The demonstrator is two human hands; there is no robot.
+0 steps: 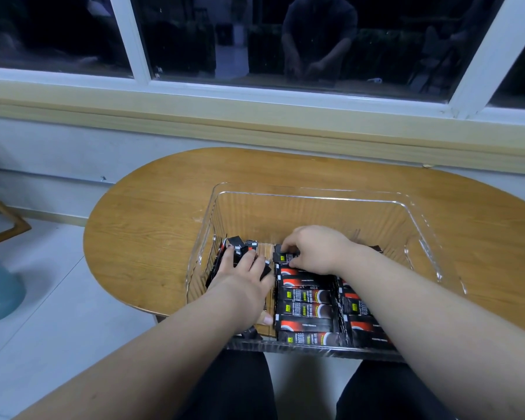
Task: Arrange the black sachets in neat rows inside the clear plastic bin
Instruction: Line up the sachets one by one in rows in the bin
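One bin [315,190] held sachets [308,310]; I counted six rowed centrally. Left hand [243,283] gripped a bunch, right hand [315,250] pinched one.

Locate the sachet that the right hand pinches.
Head view: the sachet lies in the bin, at the far end of the middle row, under the right hand.
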